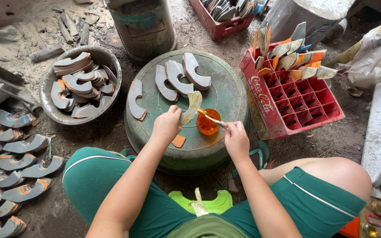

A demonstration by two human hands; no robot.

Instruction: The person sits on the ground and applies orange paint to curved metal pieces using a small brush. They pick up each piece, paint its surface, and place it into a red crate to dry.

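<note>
The right hand is gripping a brush over the orange glue cup; the left hand is pinching a curved sole piece beside it, on the upturned green tub, grey pieces lying beyond.

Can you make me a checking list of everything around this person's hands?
Surface: round green upturned metal tub on a dirt floor.
Job's things: curved glossy sole-shaped piece; small brush over an orange cup of glue.
Clutter: three grey curved pieces on the tub, more in a grey metal bowl, rows of them on the floor at left.
Grippers: left hand holds the glossy piece; right hand holds the brush.
Cables: nothing seen.
Surroundings: red plastic crate with upright pieces, metal drum.
</note>
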